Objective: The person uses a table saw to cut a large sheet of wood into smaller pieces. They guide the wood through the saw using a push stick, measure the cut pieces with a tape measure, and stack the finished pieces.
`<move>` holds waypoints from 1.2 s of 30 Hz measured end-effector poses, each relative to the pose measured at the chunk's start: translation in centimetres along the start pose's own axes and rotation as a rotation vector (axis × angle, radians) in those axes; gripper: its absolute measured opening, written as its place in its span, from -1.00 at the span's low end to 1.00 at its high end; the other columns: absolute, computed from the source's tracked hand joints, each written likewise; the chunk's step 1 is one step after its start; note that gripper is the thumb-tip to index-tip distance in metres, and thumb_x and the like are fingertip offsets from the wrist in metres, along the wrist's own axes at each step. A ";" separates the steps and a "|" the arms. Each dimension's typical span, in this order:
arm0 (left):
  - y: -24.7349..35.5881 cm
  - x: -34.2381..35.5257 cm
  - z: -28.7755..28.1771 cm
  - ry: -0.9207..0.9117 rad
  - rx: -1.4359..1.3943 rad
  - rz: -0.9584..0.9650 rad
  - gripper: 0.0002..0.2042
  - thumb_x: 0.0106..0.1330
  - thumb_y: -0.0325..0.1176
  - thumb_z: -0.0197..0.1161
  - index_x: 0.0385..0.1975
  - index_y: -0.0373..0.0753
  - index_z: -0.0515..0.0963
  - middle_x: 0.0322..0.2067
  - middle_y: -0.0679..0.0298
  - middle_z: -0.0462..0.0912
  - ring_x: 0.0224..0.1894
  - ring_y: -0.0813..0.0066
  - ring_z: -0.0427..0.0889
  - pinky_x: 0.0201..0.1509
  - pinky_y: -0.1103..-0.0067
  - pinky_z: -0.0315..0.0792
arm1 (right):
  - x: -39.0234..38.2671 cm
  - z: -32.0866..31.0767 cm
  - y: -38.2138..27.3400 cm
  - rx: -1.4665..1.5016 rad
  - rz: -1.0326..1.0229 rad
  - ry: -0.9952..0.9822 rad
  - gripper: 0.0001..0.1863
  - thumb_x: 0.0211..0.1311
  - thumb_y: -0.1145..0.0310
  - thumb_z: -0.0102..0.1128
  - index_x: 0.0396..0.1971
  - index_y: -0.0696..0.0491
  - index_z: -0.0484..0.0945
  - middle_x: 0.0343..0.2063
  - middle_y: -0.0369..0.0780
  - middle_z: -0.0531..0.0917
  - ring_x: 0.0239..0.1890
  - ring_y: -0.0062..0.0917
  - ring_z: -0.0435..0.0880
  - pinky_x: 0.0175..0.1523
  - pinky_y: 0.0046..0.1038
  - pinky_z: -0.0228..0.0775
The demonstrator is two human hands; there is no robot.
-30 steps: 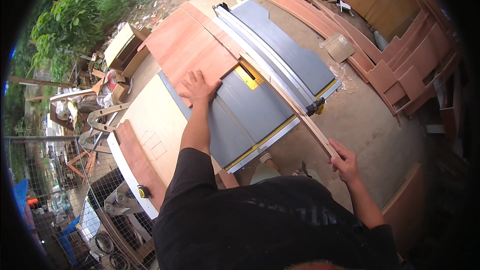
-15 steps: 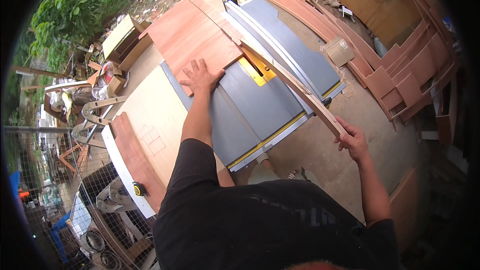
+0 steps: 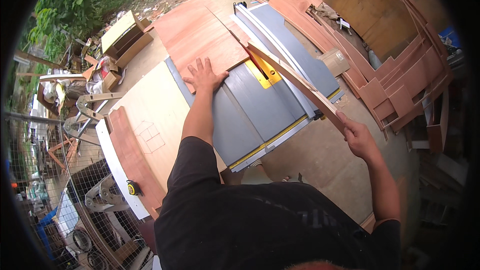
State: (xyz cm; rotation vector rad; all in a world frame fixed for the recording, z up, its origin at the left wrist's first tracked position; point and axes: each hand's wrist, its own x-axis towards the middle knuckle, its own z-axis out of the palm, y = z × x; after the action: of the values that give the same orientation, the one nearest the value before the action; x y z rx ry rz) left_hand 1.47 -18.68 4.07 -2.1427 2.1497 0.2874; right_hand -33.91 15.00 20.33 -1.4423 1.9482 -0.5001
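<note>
A reddish plywood panel lies on the grey table saw, past its middle. My left hand rests flat on the panel's near edge, fingers spread. Beside the panel's right edge is a narrow plywood strip, alongside the silver fence. My right hand is closed round the near end of a long wooden stick. The stick slants over the table, its far end at the strip's near end. The yellow throat plate shows between panel and stick; the blade cannot be made out.
Left of the saw is a pale plywood board with a pencilled shape, bearing a reddish plank and a tape measure. Folding metal ladder legs stand beyond. Plywood offcuts pile at the right, near a small cardboard box.
The view has shifted slightly. My right hand and the stick sit a little farther right in the picture. Both hands keep their places on panel and stick.
</note>
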 end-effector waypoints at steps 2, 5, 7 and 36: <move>-0.7 0.2 0.0 -0.008 0.010 -0.008 0.01 0.12 0.41 0.20 0.52 0.01 0.02 0.56 0.27 -0.13 0.55 -0.17 -0.19 0.39 -0.36 -0.20 | 0.5 -1.2 -3.0 -0.094 0.086 -0.031 -0.44 0.32 0.52 -0.11 0.31 -0.10 0.45 -0.19 0.04 0.68 -0.28 -0.28 0.67 -0.05 -0.37 0.47; -1.8 0.6 0.4 0.005 0.006 -0.028 0.03 0.09 0.44 0.20 0.53 0.05 0.02 0.56 0.33 -0.14 0.56 -0.14 -0.22 0.41 -0.36 -0.22 | 1.8 -2.1 -4.7 -0.199 -0.017 0.008 -0.41 0.31 0.52 -0.14 0.33 -0.16 0.45 -0.41 -0.03 0.56 -0.41 -0.48 0.57 -0.16 -0.43 0.46; -2.6 0.5 0.0 -0.006 0.016 -0.039 0.02 0.11 0.41 0.21 0.52 0.01 0.01 0.56 0.33 -0.13 0.55 -0.17 -0.20 0.39 -0.36 -0.17 | 3.0 -2.5 -5.5 -0.230 -0.052 0.010 -0.41 0.32 0.50 -0.15 0.33 -0.19 0.44 -0.41 -0.03 0.56 -0.38 -0.47 0.57 -0.14 -0.42 0.45; -6.9 2.5 -1.6 0.079 -0.470 -0.515 -0.08 -0.06 0.24 0.45 0.37 0.11 0.28 0.53 0.06 -0.13 0.53 -0.11 -0.11 0.47 -0.05 0.05 | 12.6 -8.1 -17.5 -0.224 0.188 -0.199 -0.28 0.19 0.52 -0.28 0.40 -0.16 0.37 -0.58 -0.30 0.48 -0.61 -0.57 0.60 -0.59 -0.49 0.53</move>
State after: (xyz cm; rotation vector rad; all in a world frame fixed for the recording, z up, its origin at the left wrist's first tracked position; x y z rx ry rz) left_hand 8.41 -21.43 4.71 -2.9030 1.5847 0.7222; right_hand -29.69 -3.12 33.94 -1.3654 1.9995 -0.0523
